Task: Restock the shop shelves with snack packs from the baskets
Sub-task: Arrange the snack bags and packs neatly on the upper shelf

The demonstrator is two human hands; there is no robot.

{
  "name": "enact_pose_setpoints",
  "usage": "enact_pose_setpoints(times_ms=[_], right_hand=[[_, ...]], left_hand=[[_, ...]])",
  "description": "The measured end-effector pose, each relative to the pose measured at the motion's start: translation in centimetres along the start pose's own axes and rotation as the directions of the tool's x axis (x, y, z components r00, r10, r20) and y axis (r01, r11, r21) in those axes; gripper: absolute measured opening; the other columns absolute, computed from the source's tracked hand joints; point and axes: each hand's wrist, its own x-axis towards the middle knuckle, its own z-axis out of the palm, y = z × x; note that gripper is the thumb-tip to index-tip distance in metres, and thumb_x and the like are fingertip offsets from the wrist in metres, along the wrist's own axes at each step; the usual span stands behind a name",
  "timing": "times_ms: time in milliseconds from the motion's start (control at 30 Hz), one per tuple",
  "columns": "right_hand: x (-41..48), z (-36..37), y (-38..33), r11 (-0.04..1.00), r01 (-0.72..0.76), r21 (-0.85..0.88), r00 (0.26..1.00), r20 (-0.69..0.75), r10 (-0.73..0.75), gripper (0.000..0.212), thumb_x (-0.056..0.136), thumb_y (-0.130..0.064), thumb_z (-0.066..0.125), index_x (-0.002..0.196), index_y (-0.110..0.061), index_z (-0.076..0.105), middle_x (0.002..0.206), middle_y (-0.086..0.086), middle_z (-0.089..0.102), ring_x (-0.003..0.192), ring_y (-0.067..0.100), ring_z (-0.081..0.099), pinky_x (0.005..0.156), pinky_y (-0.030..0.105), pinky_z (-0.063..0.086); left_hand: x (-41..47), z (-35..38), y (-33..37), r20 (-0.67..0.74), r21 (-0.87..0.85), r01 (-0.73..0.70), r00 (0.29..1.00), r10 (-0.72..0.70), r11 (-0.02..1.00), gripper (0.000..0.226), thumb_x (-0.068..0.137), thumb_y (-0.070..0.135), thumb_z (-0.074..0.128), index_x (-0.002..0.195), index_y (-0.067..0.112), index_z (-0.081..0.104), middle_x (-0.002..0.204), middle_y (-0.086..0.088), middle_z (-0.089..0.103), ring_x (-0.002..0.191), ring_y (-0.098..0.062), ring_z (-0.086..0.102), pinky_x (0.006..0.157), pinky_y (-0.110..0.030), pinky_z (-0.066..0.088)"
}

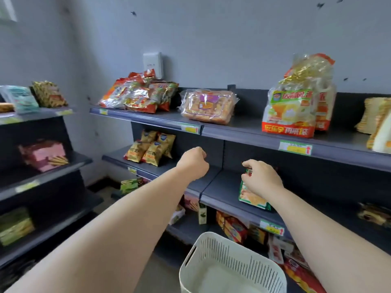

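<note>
Item: green snack pack (252, 194), middle shelf (222, 189), near its front lip. We are pinching its top edge with our right hand (262, 179), setting it face-out for shoppers. Our left hand (193, 162) is hovering fisted, holding nothing visible. Basket (232, 263) is waiting below, seemingly emptied.

Price tags (295, 147) blurred, pale packs (380, 134) edge-cropped

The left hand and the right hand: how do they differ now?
The left hand is closed in a fist and holds nothing visible; the right hand grips a green snack pack. The left hand is higher, the right hand lower, by the shelf edge. Both reach over the middle shelf.
</note>
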Motion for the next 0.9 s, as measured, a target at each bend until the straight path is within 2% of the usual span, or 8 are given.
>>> enact_pose_setpoints(times_ms=[133, 233, 300, 400, 533, 600, 667, 900], right_hand=[[1.2, 1.8, -7.1, 0.995, 0.101, 0.024, 0.995, -0.022, -0.101, 0.039, 0.093, -0.025, 0.053, 0.132, -0.031, 0.053, 0.136, -0.002, 0.054, 0.122, 0.024, 0.052, 0.095, 0.041, 0.048], [3.2, 3.2, -12.6, 0.988, 0.148, 0.040, 0.988, -0.050, -0.146, 0.038, 0.093, -0.025, 0.054, 0.131, -0.031, 0.054, 0.135, -0.002, 0.056, 0.122, 0.024, 0.053, 0.099, 0.045, 0.045], [5.0, 4.4, -16.4, 0.984, 0.173, 0.048, 0.983, -0.071, -0.170, 0.038, 0.093, -0.025, 0.054, 0.131, -0.030, 0.054, 0.135, -0.001, 0.055, 0.121, 0.024, 0.052, 0.098, 0.044, 0.046], [8.1, 7.1, -22.6, 0.979, 0.183, 0.085, 0.979, -0.103, -0.174, 0.039, 0.094, -0.025, 0.053, 0.132, -0.029, 0.053, 0.134, -0.001, 0.057, 0.121, 0.024, 0.052, 0.097, 0.041, 0.046], [11.7, 10.8, -30.3, 0.972, 0.195, 0.131, 0.976, -0.124, -0.179, 0.039, 0.093, -0.025, 0.055, 0.132, -0.029, 0.054, 0.136, 0.000, 0.056, 0.122, 0.024, 0.052, 0.097, 0.038, 0.047], [13.2, 12.4, -33.1, 0.971, 0.186, 0.150, 0.977, -0.130, -0.167, 0.039, 0.093, -0.026, 0.055, 0.132, -0.028, 0.054, 0.137, 0.000, 0.055, 0.124, 0.023, 0.051, 0.096, 0.037, 0.047], [14.7, 13.6, -35.3, 0.974, 0.177, 0.140, 0.980, -0.121, -0.160, 0.039, 0.094, -0.025, 0.054, 0.133, -0.028, 0.054, 0.138, 0.000, 0.054, 0.125, 0.023, 0.050, 0.095, 0.037, 0.046], [21.4, 16.5, -39.8, 0.980, 0.170, 0.108, 0.980, -0.128, -0.156, 0.041, 0.092, -0.023, 0.054, 0.133, -0.028, 0.054, 0.134, 0.000, 0.057, 0.119, 0.024, 0.054, 0.089, 0.036, 0.049]], left_hand=[[0.4, -6.2, -6.8, -0.135, -0.062, 0.131, 0.981, -0.138, 0.989, 0.037, 0.093, 0.016, 0.059, 0.129, 0.016, 0.061, 0.128, -0.007, 0.063, 0.115, -0.028, 0.060, 0.090, -0.029, 0.049], [1.7, -10.4, -10.9, -0.235, -0.157, 0.153, 0.954, -0.188, 0.976, 0.031, 0.091, 0.016, 0.060, 0.121, 0.019, 0.066, 0.121, -0.004, 0.066, 0.107, -0.025, 0.062, 0.087, -0.030, 0.053], [3.3, -12.9, -13.6, -0.279, -0.193, 0.143, 0.940, -0.194, 0.971, 0.035, 0.089, 0.017, 0.062, 0.124, 0.019, 0.063, 0.122, -0.003, 0.064, 0.106, -0.023, 0.061, 0.085, -0.030, 0.052], [6.2, -16.2, -18.2, -0.298, -0.214, 0.125, 0.936, -0.186, 0.969, 0.045, 0.089, 0.019, 0.064, 0.132, 0.016, 0.053, 0.121, -0.001, 0.062, 0.102, -0.020, 0.060, 0.081, -0.030, 0.051], [9.7, -20.4, -24.4, -0.286, -0.175, 0.116, 0.944, -0.163, 0.978, 0.046, 0.089, 0.017, 0.065, 0.133, 0.014, 0.050, 0.118, -0.001, 0.062, 0.100, -0.018, 0.058, 0.081, -0.029, 0.047], [11.6, -22.2, -26.8, -0.288, -0.158, 0.119, 0.944, -0.161, 0.980, 0.045, 0.089, 0.016, 0.066, 0.131, 0.013, 0.052, 0.118, -0.004, 0.063, 0.102, -0.020, 0.060, 0.088, -0.033, 0.051], [13.3, -23.7, -28.7, -0.282, -0.141, 0.127, 0.945, -0.162, 0.982, 0.042, 0.089, 0.016, 0.066, 0.129, 0.012, 0.053, 0.117, -0.005, 0.064, 0.104, -0.023, 0.061, 0.093, -0.038, 0.053], [19.6, -25.1, -33.2, -0.254, -0.118, 0.097, 0.959, -0.124, 0.988, 0.042, 0.090, 0.019, 0.064, 0.129, 0.014, 0.051, 0.118, -0.004, 0.063, 0.101, -0.021, 0.060, 0.087, -0.034, 0.053]])
